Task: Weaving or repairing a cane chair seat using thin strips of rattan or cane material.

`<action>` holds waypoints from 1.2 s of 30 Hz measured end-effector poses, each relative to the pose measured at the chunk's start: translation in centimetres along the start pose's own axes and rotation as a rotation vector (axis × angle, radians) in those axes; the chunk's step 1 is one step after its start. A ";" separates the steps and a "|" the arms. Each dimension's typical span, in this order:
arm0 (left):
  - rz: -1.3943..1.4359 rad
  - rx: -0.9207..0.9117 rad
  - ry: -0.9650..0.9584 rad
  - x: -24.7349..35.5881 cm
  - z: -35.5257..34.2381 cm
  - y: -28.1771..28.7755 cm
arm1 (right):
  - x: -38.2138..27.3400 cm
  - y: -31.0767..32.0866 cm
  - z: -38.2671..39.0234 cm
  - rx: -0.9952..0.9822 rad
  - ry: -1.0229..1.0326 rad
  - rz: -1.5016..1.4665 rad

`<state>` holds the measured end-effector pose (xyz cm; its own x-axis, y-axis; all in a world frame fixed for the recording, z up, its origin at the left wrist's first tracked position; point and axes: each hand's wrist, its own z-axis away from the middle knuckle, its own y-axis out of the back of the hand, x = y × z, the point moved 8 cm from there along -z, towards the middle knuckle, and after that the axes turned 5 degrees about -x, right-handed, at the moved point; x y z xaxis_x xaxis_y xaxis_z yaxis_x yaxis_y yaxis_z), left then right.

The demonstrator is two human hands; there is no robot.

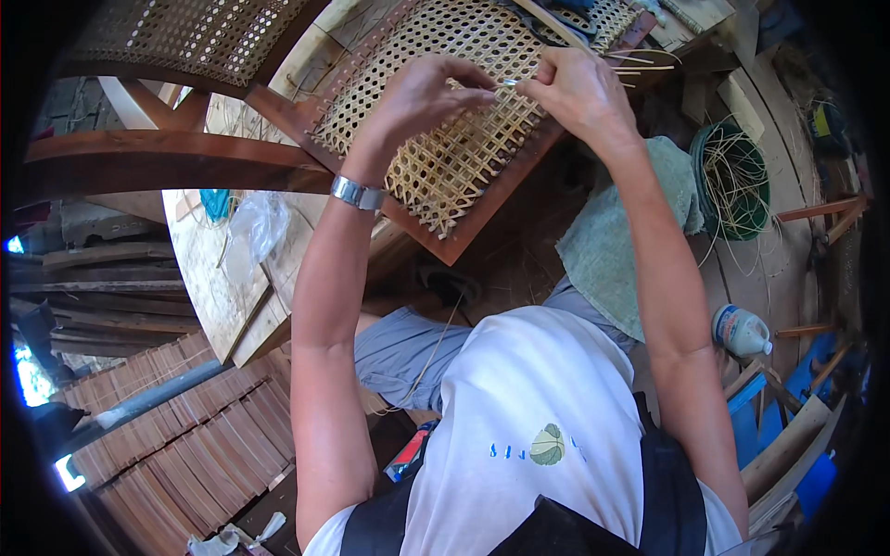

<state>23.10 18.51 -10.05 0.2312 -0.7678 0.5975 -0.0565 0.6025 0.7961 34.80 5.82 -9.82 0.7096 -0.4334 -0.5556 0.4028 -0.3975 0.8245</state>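
My left hand (436,93), with a metal watch at the wrist, is over the woven cane seat (431,185) in its wooden frame (454,246). Its fingers are curled with the tips close together; what they hold is hidden or too small to name. My right hand (581,100) is at the upper right of the weave, thumb and forefinger pinched on a small, pale, shiny piece (509,83) beside my left fingertips. I cannot tell whether it is cane or a tool. Loose cane strands (640,68) stick out behind my right hand.
A caned chair back (171,37) is upper left. A round wooden top (209,278) holds a clear plastic bag (255,232). On the right are a pale cloth (603,259), a green bucket of cane strands (732,181) and a white plastic jug (740,329). Wooden slats (185,435) lie lower left.
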 end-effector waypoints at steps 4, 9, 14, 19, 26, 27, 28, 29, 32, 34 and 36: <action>0.290 -0.029 0.265 -3.3 0.3 0.2 | -1.8 -3.7 0.2 -0.056 0.031 -0.101; 0.156 0.133 0.176 -4.5 1.0 1.4 | -3.3 -5.0 0.7 0.018 0.131 0.015; 0.134 0.196 0.233 -5.4 1.2 1.9 | -3.4 -5.9 0.3 -0.023 0.040 -0.066; 0.124 0.192 0.247 -5.9 0.9 1.5 | -2.6 -6.1 -0.7 -0.049 0.010 -0.097; 0.022 0.020 0.210 -3.7 0.4 0.5 | -2.2 -5.1 -1.2 -0.089 -0.113 -0.082; -0.161 0.071 0.156 -3.3 0.6 1.2 | -2.8 -4.5 -1.3 -0.112 -0.051 0.022; -0.341 0.123 0.104 -2.1 1.0 1.8 | -3.5 -3.9 -1.4 -0.140 0.014 0.126; -0.378 0.100 0.143 -1.4 1.7 2.2 | -2.9 -1.9 -0.9 -0.153 0.011 0.128; -0.545 0.365 -0.034 1.1 2.1 2.3 | 0.8 1.9 0.0 -0.089 0.006 0.114; -0.640 0.467 -0.289 3.6 1.5 0.8 | 1.0 2.2 0.7 -0.030 -0.003 0.078; -0.355 0.361 -0.274 4.0 0.4 -0.5 | 1.0 2.0 1.0 -0.033 -0.024 0.043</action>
<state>23.65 15.01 -8.02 0.0391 -0.9668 0.2526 -0.3601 0.2221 0.9061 35.75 3.80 -8.81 0.7127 -0.4688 -0.5218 0.3912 -0.3518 0.8504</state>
